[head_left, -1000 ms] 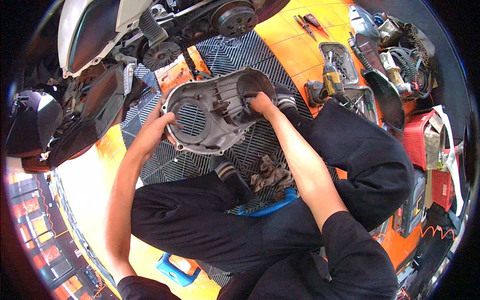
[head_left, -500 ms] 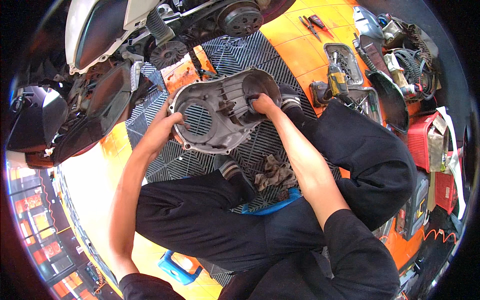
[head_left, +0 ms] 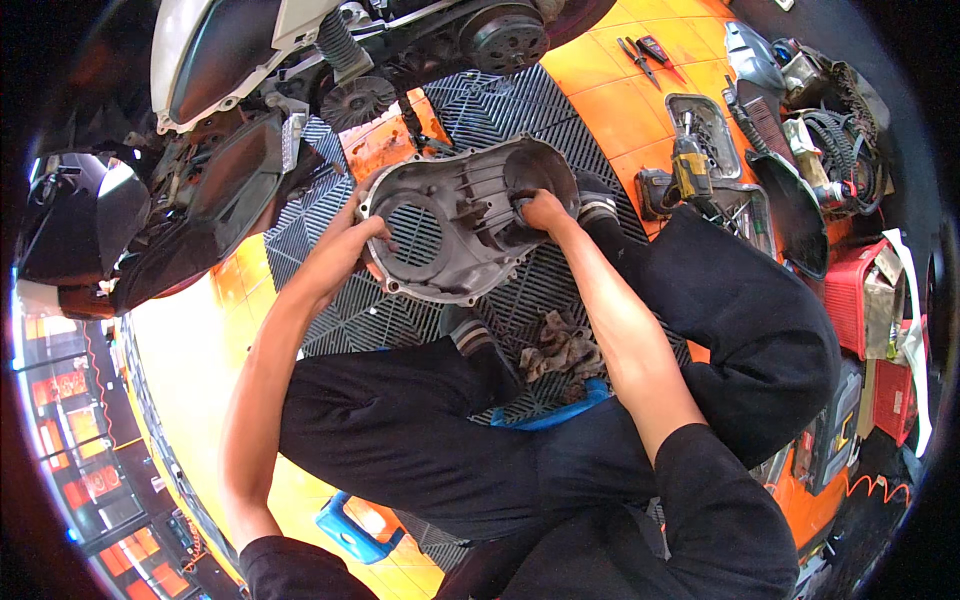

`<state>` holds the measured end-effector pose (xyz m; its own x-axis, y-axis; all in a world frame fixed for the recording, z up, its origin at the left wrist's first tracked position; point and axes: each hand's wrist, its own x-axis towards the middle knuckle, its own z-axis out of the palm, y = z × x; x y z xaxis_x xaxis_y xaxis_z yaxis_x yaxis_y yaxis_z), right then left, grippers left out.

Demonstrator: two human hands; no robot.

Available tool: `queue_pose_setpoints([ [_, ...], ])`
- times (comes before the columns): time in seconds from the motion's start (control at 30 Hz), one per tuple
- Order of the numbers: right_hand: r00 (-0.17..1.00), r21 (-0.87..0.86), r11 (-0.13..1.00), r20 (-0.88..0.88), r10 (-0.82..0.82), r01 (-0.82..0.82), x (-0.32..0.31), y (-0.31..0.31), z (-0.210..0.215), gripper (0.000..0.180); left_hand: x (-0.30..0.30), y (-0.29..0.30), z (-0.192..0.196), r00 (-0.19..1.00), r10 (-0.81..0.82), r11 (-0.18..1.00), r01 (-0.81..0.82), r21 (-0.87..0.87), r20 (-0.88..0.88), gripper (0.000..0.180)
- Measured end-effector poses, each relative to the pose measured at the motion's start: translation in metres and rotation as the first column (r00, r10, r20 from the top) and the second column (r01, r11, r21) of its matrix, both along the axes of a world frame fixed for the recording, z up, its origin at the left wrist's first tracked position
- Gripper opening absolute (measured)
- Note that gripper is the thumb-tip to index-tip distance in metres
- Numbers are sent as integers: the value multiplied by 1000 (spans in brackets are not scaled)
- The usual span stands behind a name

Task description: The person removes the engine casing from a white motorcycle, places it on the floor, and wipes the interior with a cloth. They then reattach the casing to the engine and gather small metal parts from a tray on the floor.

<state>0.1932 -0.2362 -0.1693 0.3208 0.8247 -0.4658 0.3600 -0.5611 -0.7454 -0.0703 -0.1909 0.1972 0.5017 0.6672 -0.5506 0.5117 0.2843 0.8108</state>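
A grey metal engine cover point(head_left: 462, 215), its hollow ribbed inside turned up, is held above the dark slatted mat. My left hand point(head_left: 350, 240) grips its left end, thumb over the rim beside the large round opening. Inside the deep rounded pocket at the right end is my right hand point(head_left: 545, 210), fingers curled against the wall. A small dark patch shows at those fingertips; whether it is a cloth or part of the pocket I cannot make out. Below the cover, a crumpled dirty rag point(head_left: 560, 348) lies on the mat between my legs.
Ahead stands a partly stripped scooter point(head_left: 400, 60) with a bare pulley point(head_left: 503, 40). To the right lie a yellow cordless driver point(head_left: 692, 170), a metal tray point(head_left: 705, 125), pliers point(head_left: 638, 60) and red baskets point(head_left: 848, 300). A blue plastic piece point(head_left: 355, 530) is at lower left.
The whole scene has shifted slightly right in the picture as my head moved. Both hands keep about the same places on the engine cover.
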Motion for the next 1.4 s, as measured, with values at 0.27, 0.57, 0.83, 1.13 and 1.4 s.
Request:
queue_pose_setpoints([
  [0.27, 1000, -38, 999, 23, -2, 3, 14, -6, 4, 39, 8, 2, -3, 1000, 2, 999, -3, -44, -23, 73],
  [0.57, 982, -2, 996, 163, 93, -93, 34, -16, 22, 36, 24, 2, -3, 999, -31, 999, 31, -14, 9, 75],
  [0.83, 811, 469, 663, -345, -471, 584, 16, -56, 184, 36, 12, 13, -5, 999, -52, 998, 51, -28, -16, 73],
  [1.13, 828, 538, 810, -546, 126, 232, -90, -133, 363, 36, 28, 11, -1, 973, -226, 934, 202, 294, 49, 75],
  [1.4, 845, 554, 802, -520, 123, 224, -113, -136, 345, 33, 30, -2, 9, 970, -236, 938, 213, 273, 54, 74],
])
